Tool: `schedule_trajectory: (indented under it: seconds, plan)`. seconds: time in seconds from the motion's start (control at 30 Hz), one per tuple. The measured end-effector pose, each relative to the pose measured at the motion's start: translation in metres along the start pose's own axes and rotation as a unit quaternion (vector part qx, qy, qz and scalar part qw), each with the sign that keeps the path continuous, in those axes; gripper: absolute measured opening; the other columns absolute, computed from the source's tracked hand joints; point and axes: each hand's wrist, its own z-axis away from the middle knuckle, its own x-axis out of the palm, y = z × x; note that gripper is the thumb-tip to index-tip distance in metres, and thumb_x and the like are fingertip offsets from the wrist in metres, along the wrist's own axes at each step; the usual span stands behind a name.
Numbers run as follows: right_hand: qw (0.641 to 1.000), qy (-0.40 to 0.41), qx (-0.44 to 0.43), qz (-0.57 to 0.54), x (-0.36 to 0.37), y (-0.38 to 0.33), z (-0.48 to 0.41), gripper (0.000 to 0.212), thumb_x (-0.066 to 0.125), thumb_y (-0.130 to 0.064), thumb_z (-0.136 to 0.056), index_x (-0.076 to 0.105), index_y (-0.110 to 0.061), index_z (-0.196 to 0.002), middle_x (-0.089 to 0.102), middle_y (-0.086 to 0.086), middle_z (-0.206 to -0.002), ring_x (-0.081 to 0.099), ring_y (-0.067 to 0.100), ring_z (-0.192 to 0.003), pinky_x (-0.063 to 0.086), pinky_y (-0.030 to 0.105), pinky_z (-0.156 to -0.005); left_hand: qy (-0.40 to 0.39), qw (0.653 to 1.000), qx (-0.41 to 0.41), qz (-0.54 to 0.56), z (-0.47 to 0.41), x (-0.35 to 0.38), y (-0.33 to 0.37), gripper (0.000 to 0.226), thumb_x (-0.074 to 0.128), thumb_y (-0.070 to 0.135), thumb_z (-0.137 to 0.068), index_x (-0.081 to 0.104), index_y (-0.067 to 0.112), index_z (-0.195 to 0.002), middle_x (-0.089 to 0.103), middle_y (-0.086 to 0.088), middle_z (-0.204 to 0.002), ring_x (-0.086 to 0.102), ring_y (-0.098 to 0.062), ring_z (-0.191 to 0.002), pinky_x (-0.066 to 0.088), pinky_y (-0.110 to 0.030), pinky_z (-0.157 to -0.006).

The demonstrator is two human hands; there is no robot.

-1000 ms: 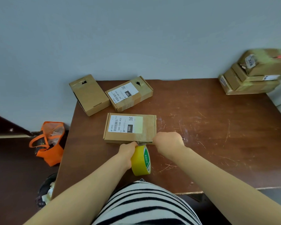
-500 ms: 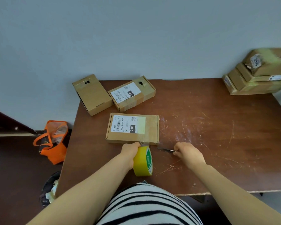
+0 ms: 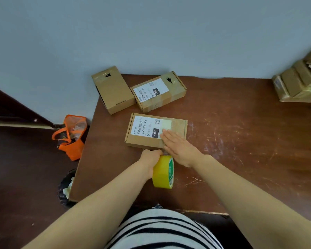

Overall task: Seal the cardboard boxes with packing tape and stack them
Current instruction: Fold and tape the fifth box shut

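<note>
A scratched brown wooden worktop (image 3: pixel 241 141) set against a pale grey wall carries the parcels. At its far right edge sits a stack of taped boxes (image 3: pixel 298 83), partly cut off by the frame. In front of me, left of the middle, a flat labelled cardboard box (image 3: pixel 144 130) lies with its shipping label up and a pale glossy strip of tape across its right end. Behind it, at the far left corner, a plain box (image 3: pixel 113 90) juts past the worktop's edge, touching a second labelled box (image 3: pixel 158 92) that lies at an angle beside it. On the dark floor to the left stands an orange bag (image 3: pixel 70 135). My left hand (image 3: pixel 149 157) is at the near side of the front box, its fingers curled around a roll of yellow packing tape (image 3: pixel 162 172) that stands on edge just beside the box; I cannot tell whether the roll touches the worktop. My right hand (image 3: pixel 178 146) lies flat on the box's top at its near right corner, fingers straight and together, pressing on the taped strip and the label's corner.
</note>
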Motion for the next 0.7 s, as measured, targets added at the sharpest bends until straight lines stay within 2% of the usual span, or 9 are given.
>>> schedule_trajectory:
  seconds: [0.1, 0.17, 0.23, 0.3, 0.37, 0.5, 0.57, 0.63, 0.7]
  plan:
    - [1.000, 0.007, -0.017, -0.011, 0.005, 0.005, 0.000, 0.053, 0.025, -0.026, -0.105, 0.006, -0.012, -0.152, -0.004, 0.003, -0.160, -0.007, 0.013, -0.147, -0.019, 0.013, -0.106, 0.019, 0.997, 0.045, -0.054, -0.002, -0.003, 0.002, 0.009, 0.067, 0.005, -0.083, 0.065, 0.003, -0.091, 0.065, -0.012, -0.082, 0.062, -0.023, -0.072, 0.053, -0.031, -0.068]
    - [1.000, 0.005, -0.019, -0.012, 0.006, 0.005, -0.001, 0.053, 0.026, -0.026, -0.105, 0.007, -0.013, -0.152, -0.003, 0.002, -0.160, -0.007, 0.013, -0.147, -0.020, 0.012, -0.106, 0.033, 0.987, 0.077, -0.134, -0.006, -0.007, 0.004, 0.019, 0.071, 0.011, -0.075, 0.070, -0.001, -0.089, 0.070, -0.015, -0.092, 0.065, -0.030, -0.090, 0.053, -0.035, -0.084]
    - [1.000, 0.004, -0.018, -0.004, 0.009, 0.008, -0.002, 0.053, 0.027, -0.027, -0.105, 0.007, -0.013, -0.152, -0.003, 0.002, -0.160, -0.006, 0.013, -0.147, -0.019, 0.014, -0.107, 0.045, 0.974, 0.068, -0.212, -0.005, -0.013, 0.003, 0.024, 0.072, 0.014, -0.076, 0.071, -0.003, -0.093, 0.070, -0.018, -0.098, 0.063, -0.032, -0.099, 0.047, -0.030, -0.082]
    - [1.000, 0.014, -0.019, -0.003, 0.011, 0.008, -0.001, 0.053, 0.027, -0.029, -0.105, 0.008, -0.014, -0.152, -0.001, 0.000, -0.160, -0.006, 0.010, -0.146, -0.018, 0.014, -0.108, 0.059, 0.966, 0.058, -0.246, 0.001, -0.022, 0.001, 0.014, 0.072, 0.013, -0.077, 0.070, 0.000, -0.081, 0.068, -0.015, -0.086, 0.062, -0.031, -0.090, 0.042, -0.028, -0.074]
    - [0.999, 0.044, -0.008, -0.010, 0.012, 0.005, -0.001, 0.053, 0.029, -0.034, -0.104, 0.015, -0.015, -0.152, 0.005, -0.002, -0.160, -0.001, 0.009, -0.146, -0.016, 0.013, -0.108, 0.055, 0.973, 0.045, -0.221, 0.003, -0.030, -0.001, 0.014, 0.074, 0.010, -0.075, 0.064, 0.007, -0.066, 0.062, -0.009, -0.075, 0.056, -0.026, -0.080, 0.043, -0.030, -0.074]
    - [0.993, 0.102, 0.039, -0.033, 0.016, -0.002, -0.006, 0.066, 0.036, -0.056, -0.095, 0.032, -0.017, -0.148, 0.026, -0.004, -0.156, 0.020, 0.017, -0.144, 0.008, 0.026, -0.115, 0.040, 0.990, 0.055, -0.126, 0.009, -0.036, 0.006, 0.010, 0.072, 0.005, -0.078, 0.071, 0.002, -0.087, 0.069, -0.016, -0.094, 0.061, -0.027, -0.087, 0.050, -0.036, -0.086]
    - [0.992, 0.112, 0.045, 0.048, 0.021, -0.007, -0.009, 0.058, 0.039, -0.046, -0.095, 0.045, -0.013, -0.141, 0.040, -0.001, -0.148, 0.036, 0.022, -0.136, 0.028, 0.033, -0.111, 0.029, 0.991, 0.068, -0.113, 0.011, -0.036, 0.012, 0.006, 0.068, 0.003, -0.082, 0.068, 0.006, -0.087, 0.067, -0.011, -0.087, 0.060, -0.023, -0.081, 0.050, -0.033, -0.078]
    - [0.989, 0.110, 0.046, 0.093, 0.028, -0.010, -0.011, 0.053, 0.038, -0.040, -0.091, 0.061, -0.007, -0.126, 0.058, 0.007, -0.133, 0.053, 0.025, -0.121, 0.047, 0.040, -0.098, 0.021, 0.991, 0.073, -0.108, 0.012, -0.036, 0.014, 0.008, 0.065, 0.002, -0.084, 0.065, 0.009, -0.081, 0.064, -0.007, -0.081, 0.058, -0.018, -0.072, 0.047, -0.026, -0.065]
    - [0.984, 0.125, 0.040, 0.123, 0.037, -0.008, -0.009, 0.052, 0.037, -0.036, -0.092, 0.058, -0.004, -0.127, 0.058, 0.010, -0.133, 0.056, 0.026, -0.121, 0.045, 0.042, -0.100, 0.024, 0.992, 0.068, -0.102, 0.014, -0.037, 0.015, 0.010, 0.064, 0.003, -0.085, 0.064, 0.010, -0.078, 0.063, -0.008, -0.080, 0.057, -0.017, -0.068, 0.045, -0.024, -0.059]
